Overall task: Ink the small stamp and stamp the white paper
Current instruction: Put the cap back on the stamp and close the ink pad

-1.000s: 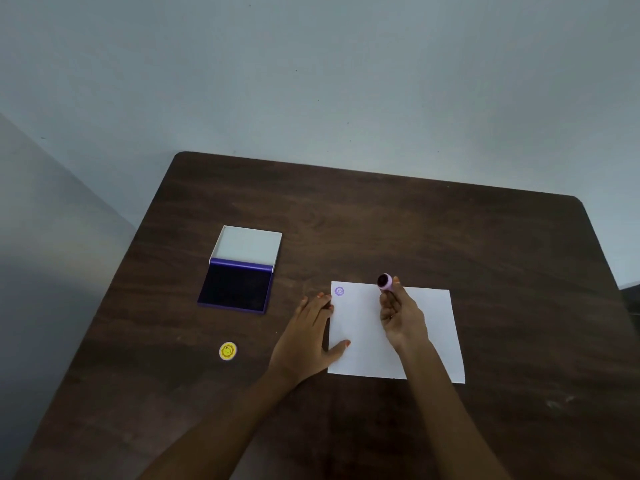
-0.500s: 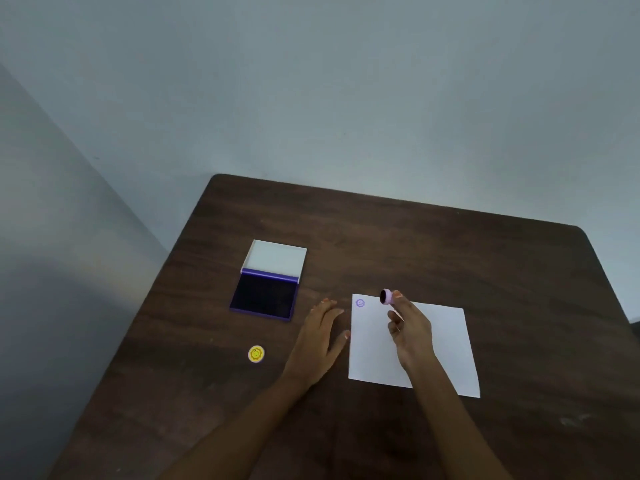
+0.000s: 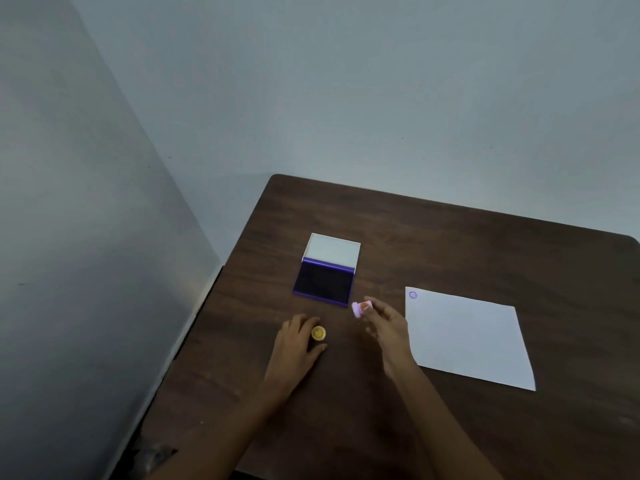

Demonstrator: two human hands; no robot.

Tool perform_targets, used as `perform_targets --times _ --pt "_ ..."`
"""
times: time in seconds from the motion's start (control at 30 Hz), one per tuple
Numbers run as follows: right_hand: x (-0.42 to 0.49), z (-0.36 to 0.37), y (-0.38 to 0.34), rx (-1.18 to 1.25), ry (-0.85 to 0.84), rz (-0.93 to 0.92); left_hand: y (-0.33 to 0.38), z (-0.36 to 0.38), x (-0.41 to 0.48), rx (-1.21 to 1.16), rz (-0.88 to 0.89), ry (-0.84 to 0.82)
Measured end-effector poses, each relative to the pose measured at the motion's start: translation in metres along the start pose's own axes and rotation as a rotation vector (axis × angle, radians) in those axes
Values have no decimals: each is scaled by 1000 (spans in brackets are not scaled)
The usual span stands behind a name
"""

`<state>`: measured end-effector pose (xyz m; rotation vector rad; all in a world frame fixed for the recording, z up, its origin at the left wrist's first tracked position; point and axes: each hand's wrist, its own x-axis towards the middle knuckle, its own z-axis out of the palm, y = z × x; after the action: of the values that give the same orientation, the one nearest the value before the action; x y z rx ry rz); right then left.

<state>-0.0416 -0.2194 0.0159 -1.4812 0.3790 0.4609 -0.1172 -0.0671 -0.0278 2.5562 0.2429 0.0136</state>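
Note:
My right hand pinches the small pink stamp just in front of the near right corner of the open purple ink pad. The pad's white lid stands open behind it. My left hand rests on the table with its fingers around a small yellow smiley-faced cap. The white paper lies to the right of my right hand, with one purple stamp mark at its far left corner.
The dark wooden table stands in a room corner, with pale walls behind and to the left. Its left edge runs close to my left forearm. A dark object shows below the table edge at the bottom left.
My right hand has carried the pink stamp left, off the paper and toward the ink pad. My left hand has left the paper's edge and closed around the yellow cap. The view has turned left.

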Motion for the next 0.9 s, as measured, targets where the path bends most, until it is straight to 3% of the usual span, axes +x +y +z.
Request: perform_targets --times 0.17,0.27,0.33,0.4,0.47,0.63,0.9 --pt "-12 15 10 -8 -1 -13 2 -1 6 0 41 -90" --pt "-16 20 14 9 -7 0 9 -12 15 -183 -135 -81" --pt "-17 24 16 -1 11 16 14 -24 18 -614 -444 -42" --pt "-18 28 16 20 25 42 17 -38 21 -1249 -766 -113" --pt "-19 32 16 64 1 45 16 -48 24 -1631 -929 -172" --pt "-22 38 16 18 -36 -30 17 -55 22 -1675 -894 -272" --pt "-25 44 17 -171 2 -129 22 -54 22 -1593 -862 -295"
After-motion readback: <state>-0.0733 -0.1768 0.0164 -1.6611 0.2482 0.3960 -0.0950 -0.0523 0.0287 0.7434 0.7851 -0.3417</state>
